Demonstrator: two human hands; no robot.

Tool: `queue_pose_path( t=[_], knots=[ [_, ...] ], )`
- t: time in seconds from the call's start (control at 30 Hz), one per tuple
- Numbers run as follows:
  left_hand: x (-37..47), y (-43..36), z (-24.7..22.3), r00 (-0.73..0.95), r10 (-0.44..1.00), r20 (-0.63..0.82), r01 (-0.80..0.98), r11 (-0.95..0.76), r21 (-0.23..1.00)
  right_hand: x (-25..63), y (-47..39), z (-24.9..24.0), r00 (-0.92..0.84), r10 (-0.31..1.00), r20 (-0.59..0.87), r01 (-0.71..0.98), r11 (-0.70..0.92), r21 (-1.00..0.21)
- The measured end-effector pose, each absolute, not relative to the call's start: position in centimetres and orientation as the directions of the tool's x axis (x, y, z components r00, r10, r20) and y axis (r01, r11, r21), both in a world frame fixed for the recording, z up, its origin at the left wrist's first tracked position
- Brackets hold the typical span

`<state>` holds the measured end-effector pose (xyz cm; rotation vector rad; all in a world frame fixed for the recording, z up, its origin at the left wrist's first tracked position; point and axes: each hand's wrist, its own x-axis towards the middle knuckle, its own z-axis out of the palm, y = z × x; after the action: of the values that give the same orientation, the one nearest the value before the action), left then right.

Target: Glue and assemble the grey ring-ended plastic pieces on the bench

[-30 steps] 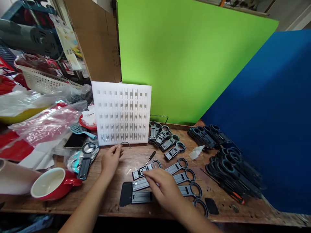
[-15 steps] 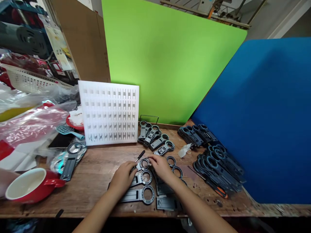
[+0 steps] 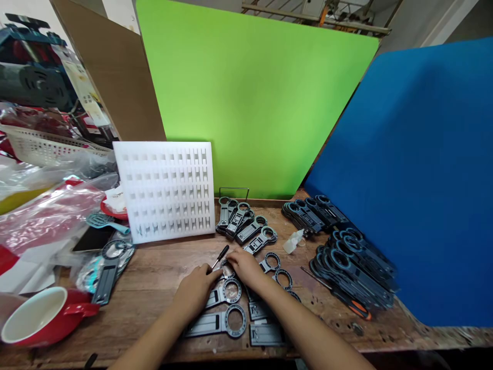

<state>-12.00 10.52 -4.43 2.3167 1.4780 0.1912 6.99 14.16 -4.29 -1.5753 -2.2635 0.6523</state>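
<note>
"Where is the grey ring-ended bracket [image 3: 227, 276] lying?"

"Between the hands, its long axis running crosswise, body going under the left hand [image 3: 192, 295], ring pointing rightward to the right hand's [image 3: 244, 267] fingertips"

"Which is sitting nearer?"

"Neither, clearly; they're resting close together at it, but whether either is gripping, I can't tell"

"What are the containers holding?"

"The white foam block [image 3: 165, 147] is holding what look like metal pieces [image 3: 155, 227] in low slots, the red mug [image 3: 56, 325] is showing a white inside, the red dish [image 3: 115, 214] is carrying white paper [image 3: 114, 199]"
</note>
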Motion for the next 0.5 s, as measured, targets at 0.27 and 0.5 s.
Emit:
queue_pose_path(
  t=[0.27,0.5],
  knots=[
    [-11.7,11.1,-3.6,0.658,0.75,-0.067,0.738,-0.624,0.258,8.3,12.7,-3.9,-0.381,0.923,-0.055,0.879,0.343,-0.332],
    [-10.7,11.7,-3.9,0.719,0.691,-0.072,0.681,-0.679,0.275,8.9,10.6,-3.8,-0.532,0.846,-0.039,0.846,0.53,-0.065]
  ],
)
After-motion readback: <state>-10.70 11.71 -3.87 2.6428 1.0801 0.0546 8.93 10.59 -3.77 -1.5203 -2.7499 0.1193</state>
